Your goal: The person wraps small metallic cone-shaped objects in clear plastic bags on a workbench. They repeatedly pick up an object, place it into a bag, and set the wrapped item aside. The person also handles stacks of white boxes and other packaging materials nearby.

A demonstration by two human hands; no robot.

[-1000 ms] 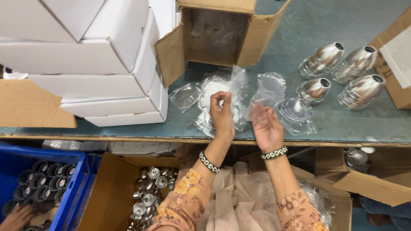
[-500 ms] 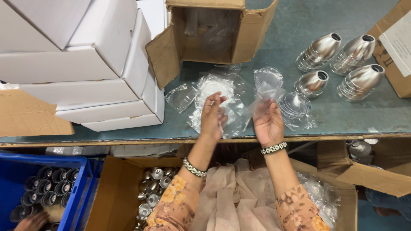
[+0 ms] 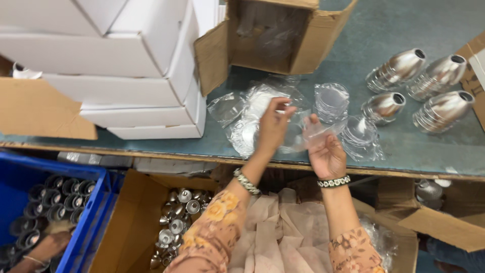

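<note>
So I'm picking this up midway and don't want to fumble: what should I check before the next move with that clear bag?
1. Both hands on the clear plastic bag: ok; left hand and right hand each pinch it.
2. Bag mouth open: cannot tell.
3. Bag empty: cannot tell; the film is see-through and crumpled.
4. Shiny metal cones within sight on the table: ok.
5. Spare bags beside the hands: ok.

1. White cartons (image 3: 116, 55), stacked far left on the teal bench (image 3: 384, 25).
2. Open brown carton (image 3: 273, 35) far centre, on its side, clear film inside.
3. 4 shiny metal cones (image 3: 419, 86), far right.
4. Blue crate (image 3: 65, 212) near left w/ dark round parts.
5. Brown box (image 3: 131, 227) w/ small silver parts (image 3: 174, 222), under bench edge.
</note>
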